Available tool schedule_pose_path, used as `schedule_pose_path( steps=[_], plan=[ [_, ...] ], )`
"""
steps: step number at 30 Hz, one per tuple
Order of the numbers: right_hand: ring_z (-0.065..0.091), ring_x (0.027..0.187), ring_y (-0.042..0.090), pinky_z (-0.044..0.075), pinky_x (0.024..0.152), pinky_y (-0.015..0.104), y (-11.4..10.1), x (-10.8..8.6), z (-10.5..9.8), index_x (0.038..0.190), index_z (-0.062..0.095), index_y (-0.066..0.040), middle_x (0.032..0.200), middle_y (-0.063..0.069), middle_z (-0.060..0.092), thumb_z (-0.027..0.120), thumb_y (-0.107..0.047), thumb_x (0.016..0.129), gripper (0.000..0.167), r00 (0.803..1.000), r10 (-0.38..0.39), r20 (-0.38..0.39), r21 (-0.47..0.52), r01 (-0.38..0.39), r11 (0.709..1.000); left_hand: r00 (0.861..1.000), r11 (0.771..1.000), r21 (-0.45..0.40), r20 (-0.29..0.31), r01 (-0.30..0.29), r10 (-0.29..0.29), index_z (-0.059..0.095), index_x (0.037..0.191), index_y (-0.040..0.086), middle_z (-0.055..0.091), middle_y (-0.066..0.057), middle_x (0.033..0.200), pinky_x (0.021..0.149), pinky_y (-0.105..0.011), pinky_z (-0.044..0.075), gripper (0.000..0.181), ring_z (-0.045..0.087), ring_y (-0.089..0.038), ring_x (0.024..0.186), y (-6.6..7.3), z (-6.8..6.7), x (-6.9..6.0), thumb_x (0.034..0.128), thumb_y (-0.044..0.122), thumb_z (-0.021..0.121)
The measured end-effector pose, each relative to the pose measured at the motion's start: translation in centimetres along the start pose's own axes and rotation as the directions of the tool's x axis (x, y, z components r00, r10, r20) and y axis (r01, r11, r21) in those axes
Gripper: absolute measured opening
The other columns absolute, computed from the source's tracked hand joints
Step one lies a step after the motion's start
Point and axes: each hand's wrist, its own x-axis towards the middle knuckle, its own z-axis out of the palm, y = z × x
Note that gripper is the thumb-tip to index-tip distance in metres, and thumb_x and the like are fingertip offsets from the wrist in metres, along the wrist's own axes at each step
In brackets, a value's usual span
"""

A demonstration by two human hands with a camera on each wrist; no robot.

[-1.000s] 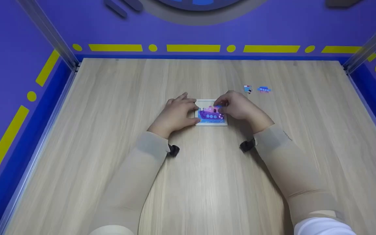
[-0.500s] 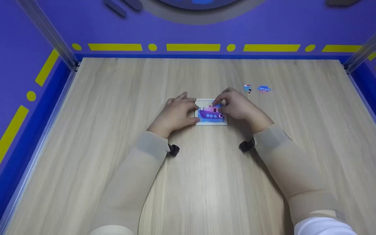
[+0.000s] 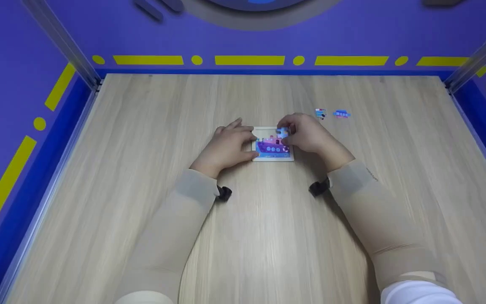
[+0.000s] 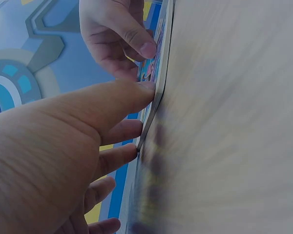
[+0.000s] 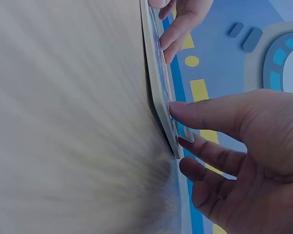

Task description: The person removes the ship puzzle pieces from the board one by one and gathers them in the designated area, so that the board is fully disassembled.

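Hands (image 3: 225,147) (image 3: 308,134) at puzzle (image 3: 273,159), printed ship (image 3: 271,145) crosswise, hull (image 3: 273,150) nearest

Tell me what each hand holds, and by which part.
Right hand: a puzzle piece, pinched by its edges between thumb and finger. Left hand: nothing held, merely touching the frame at its left side.

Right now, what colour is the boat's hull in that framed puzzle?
The hull is purple; it shows best in the head view.
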Motion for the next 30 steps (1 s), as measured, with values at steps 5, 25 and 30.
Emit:
schedule_pose_path(
  steps=[5,25,30],
  plan=[
    [0.063,0.116,0.033,0.059,0.103,0.048,0.1,0.0,-0.3,0.145,0.072,-0.009,0.131,0.016,0.072,0.084,-0.006,0.100,0.047,0.999,0.040,0.009,0.016,-0.040,0.999,1.000,1.000,-0.010,0.004,0.001,-0.001,0.075,0.148,0.020,0.055,-0.002,0.176,0.139,-0.065,0.026,0.050,0.024,-0.033,0.178,0.0,0.0,0.0,0.1056,0.046,0.079],
    [0.057,0.106,0.026,0.050,0.086,0.034,1.9,0.2,-1.2,0.135,0.081,-0.014,0.117,0.012,0.069,0.069,-0.008,0.111,0.028,0.999,0.022,-0.023,0.205,-0.017,0.979,1.000,1.000,-0.008,0.006,-0.008,0.008,0.075,0.148,0.020,0.055,-0.002,0.176,0.140,-0.065,0.025,0.050,0.024,-0.034,0.178,0.0,-0.1,-0.1,0.1051,0.046,0.079],
    [0.060,0.097,0.024,0.054,0.079,0.027,2.3,0.1,-1.9,0.136,0.081,-0.016,0.113,0.007,0.067,0.072,-0.011,0.110,0.028,0.998,0.058,-0.035,0.303,-0.045,0.952,1.000,1.000,-0.018,0.008,-0.001,0.001,0.075,0.148,0.020,0.054,-0.002,0.176,0.140,-0.064,0.025,0.051,0.023,-0.033,0.179,0.0,-0.1,-0.1,0.1052,0.046,0.079]
  ],
)
